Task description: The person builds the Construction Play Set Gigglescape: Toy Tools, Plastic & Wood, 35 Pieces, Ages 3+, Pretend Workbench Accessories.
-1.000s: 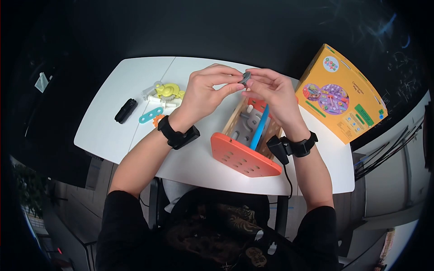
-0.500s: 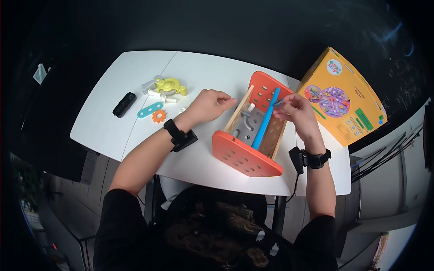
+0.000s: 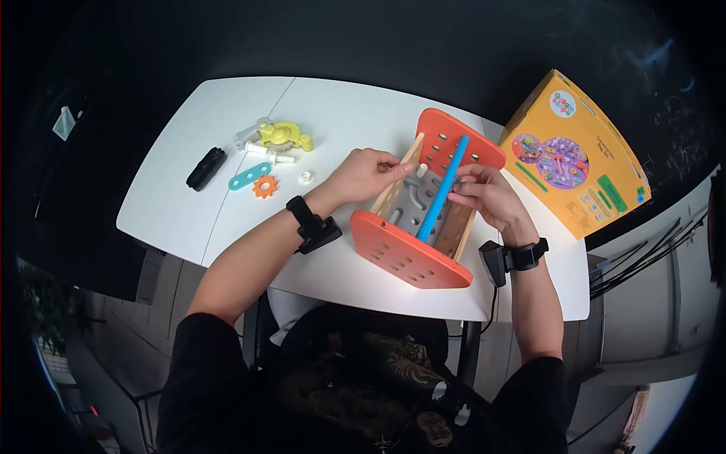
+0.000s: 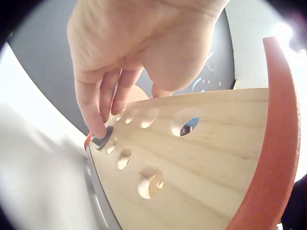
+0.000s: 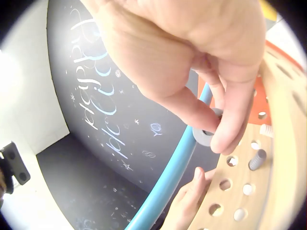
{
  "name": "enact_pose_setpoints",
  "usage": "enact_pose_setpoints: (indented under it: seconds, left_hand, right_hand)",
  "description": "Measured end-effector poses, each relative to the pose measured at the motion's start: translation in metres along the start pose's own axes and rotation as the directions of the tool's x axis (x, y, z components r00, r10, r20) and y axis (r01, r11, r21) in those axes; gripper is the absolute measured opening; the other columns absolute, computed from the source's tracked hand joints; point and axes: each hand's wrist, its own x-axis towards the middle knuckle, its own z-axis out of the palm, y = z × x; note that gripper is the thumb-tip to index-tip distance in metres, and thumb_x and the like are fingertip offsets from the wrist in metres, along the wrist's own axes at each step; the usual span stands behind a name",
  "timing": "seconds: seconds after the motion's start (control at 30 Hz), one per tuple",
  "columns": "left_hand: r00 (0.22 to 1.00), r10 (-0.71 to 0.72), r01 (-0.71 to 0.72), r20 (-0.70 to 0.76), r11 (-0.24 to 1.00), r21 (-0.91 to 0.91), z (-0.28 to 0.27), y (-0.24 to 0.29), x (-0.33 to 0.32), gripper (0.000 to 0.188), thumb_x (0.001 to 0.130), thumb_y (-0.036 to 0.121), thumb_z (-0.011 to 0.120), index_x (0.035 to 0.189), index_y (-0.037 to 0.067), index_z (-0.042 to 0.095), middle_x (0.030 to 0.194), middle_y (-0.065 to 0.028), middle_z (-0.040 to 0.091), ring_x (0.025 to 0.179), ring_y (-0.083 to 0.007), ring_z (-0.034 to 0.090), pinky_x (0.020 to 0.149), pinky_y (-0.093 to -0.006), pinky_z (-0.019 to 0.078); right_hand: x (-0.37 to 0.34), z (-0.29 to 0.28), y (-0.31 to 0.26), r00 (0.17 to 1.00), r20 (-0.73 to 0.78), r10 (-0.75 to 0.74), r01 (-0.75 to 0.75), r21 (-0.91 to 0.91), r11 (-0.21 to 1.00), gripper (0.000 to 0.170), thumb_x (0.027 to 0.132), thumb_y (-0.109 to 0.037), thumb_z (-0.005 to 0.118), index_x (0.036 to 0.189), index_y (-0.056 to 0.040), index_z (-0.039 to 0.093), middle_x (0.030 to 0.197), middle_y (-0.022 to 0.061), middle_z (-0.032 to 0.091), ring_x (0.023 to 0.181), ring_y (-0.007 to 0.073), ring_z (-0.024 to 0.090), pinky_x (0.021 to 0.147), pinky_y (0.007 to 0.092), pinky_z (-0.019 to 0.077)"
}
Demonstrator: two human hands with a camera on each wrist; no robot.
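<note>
A toy toolbox with orange end panels, perforated wooden sides and a blue bar handle stands on the table. My left hand reaches over its left wooden side. In the left wrist view, a fingertip presses a grey bolt head against a hole there. A grey threaded shaft sticks out on the inner face. My right hand, beside the handle over the box, pinches a grey ring-shaped nut between thumb and fingers, apart from that shaft.
Left on the white table lie a yellow-green toy piece, white bolts, a teal strip with holes, an orange gear, a white nut and a black object. A yellow carton stands at right.
My hands were together above the toolbox at a grey piece, then separated. The left hand moved down to the left wooden side; the right went down beside the blue handle with the nut.
</note>
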Motion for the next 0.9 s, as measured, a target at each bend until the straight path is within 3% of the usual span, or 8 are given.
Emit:
enact_pose_setpoints:
  seconds: [0.13, 0.2, 0.33, 0.5, 0.63, 0.7, 0.8, 0.9]
  left_hand:
    - [1.0, 0.009, -0.009, 0.01, 0.999, 0.034, -0.001, 0.0, -0.002, 0.056, 0.097, 0.051, 0.063, 0.115, -0.002, 0.072, 0.099, -0.0184, 0.075, 0.097, -0.0266, 0.073, 0.088, -0.0368, 0.0551]
    - [0.999, 0.038, -0.038, 0.011, 0.999, 0.038, -0.001, -0.001, -0.002, 0.055, 0.097, 0.05, 0.063, 0.114, -0.002, 0.073, 0.096, -0.018, 0.075, 0.094, -0.0265, 0.073, 0.086, -0.0364, 0.055]
    - [0.999, 0.043, -0.043, 0.018, 0.999, 0.031, 0.001, -0.001, -0.002, 0.053, 0.096, 0.048, 0.064, 0.112, -0.002, 0.073, 0.097, -0.0177, 0.075, 0.094, -0.0259, 0.072, 0.085, -0.036, 0.0547]
    - [0.998, 0.057, -0.057, -0.002, 0.998, -0.004, 0.005, -0.005, -0.003, 0.05, 0.097, 0.045, 0.065, 0.112, -0.002, 0.072, 0.1, -0.017, 0.075, 0.099, -0.0252, 0.071, 0.087, -0.0363, 0.0545]
    - [0.995, 0.088, -0.088, -0.038, 0.996, 0.001, 0.009, -0.009, -0.002, 0.049, 0.097, 0.045, 0.065, 0.111, -0.002, 0.072, 0.1, -0.0164, 0.075, 0.099, -0.0252, 0.071, 0.088, -0.0365, 0.0547]
    - [0.999, 0.032, -0.033, -0.015, 0.999, -0.021, 0.008, -0.006, -0.003, 0.048, 0.096, 0.044, 0.066, 0.111, -0.002, 0.072, 0.1, -0.0158, 0.075, 0.098, -0.0249, 0.071, 0.088, -0.0363, 0.0548]
    - [1.0, 0.013, -0.013, -0.013, 1.0, -0.027, 0.007, -0.005, -0.004, 0.047, 0.096, 0.043, 0.067, 0.111, -0.001, 0.072, 0.1, -0.0151, 0.075, 0.097, -0.0248, 0.072, 0.087, -0.0362, 0.0549]
    - [1.0, 0.001, -0.001, -0.011, 0.998, -0.065, 0.008, -0.008, -0.004, 0.043, 0.097, 0.039, 0.067, 0.111, -0.001, 0.071, 0.1, -0.0145, 0.075, 0.097, -0.0224, 0.071, 0.088, -0.0348, 0.0544]
  right_hand:
    - [-0.005, 0.0, -0.002, 1.0, -0.025, 0.001, -0.001, -0.001, 1.0, 0.021, 0.091, 0.006, 0.059, 0.112, 0.008, 0.056, 0.103, 0.0142, 0.062, 0.094, 0.0219, 0.072, 0.086, 0.0271, 0.0643]
    - [-0.004, -0.004, -0.002, 0.999, -0.042, 0.009, -0.014, -0.125, 0.992, 0.022, 0.09, 0.004, 0.06, 0.112, 0.0065, 0.057, 0.103, 0.0139, 0.063, 0.089, 0.0218, 0.073, 0.082, 0.0264, 0.0645]
    - [-0.003, 0.003, -0.001, 0.997, -0.081, 0.019, -0.032, -0.172, 0.985, 0.022, 0.091, 0.003, 0.061, 0.112, 0.005, 0.057, 0.104, 0.0147, 0.064, 0.086, 0.0218, 0.074, 0.08, 0.026, 0.0644]
    - [-0.004, 0.016, -0.007, 0.999, -0.023, 0.032, -0.037, -0.255, 0.966, 0.023, 0.09, 0.002, 0.06, 0.113, 0.0037, 0.064, 0.106, 0.0146, 0.067, 0.098, 0.0193, 0.071, 0.09, 0.0296, 0.0612]
    - [0.005, 0.02, -0.003, 0.999, 0.0, 0.053, -0.05, -0.302, 0.952, 0.03, 0.092, -0.002, 0.065, 0.121, 0.0049, 0.063, 0.11, 0.0144, 0.068, 0.091, 0.0192, 0.071, 0.089, 0.0305, 0.0592]
    - [0.011, 0.021, -0.004, 0.996, -0.021, 0.083, -0.082, -0.518, 0.852, 0.026, 0.091, -0.002, 0.065, 0.115, 0.0088, 0.066, 0.108, 0.0143, 0.068, 0.103, 0.0191, 0.068, 0.093, 0.0311, 0.0573]
    - [0.025, 0.014, 0.002, 0.992, 0.029, 0.126, -0.093, -0.511, 0.854, 0.029, 0.092, -0.007, 0.068, 0.115, 0.011, 0.065, 0.107, 0.0159, 0.069, 0.101, 0.0194, 0.068, 0.087, 0.029, 0.0579]
    - [0.02, 0.025, -0.005, 0.992, -0.018, 0.126, -0.121, -0.438, 0.891, 0.029, 0.093, -0.012, 0.07, 0.111, 0.0103, 0.067, 0.103, 0.0151, 0.069, 0.095, 0.0172, 0.068, 0.079, 0.0276, 0.0574]
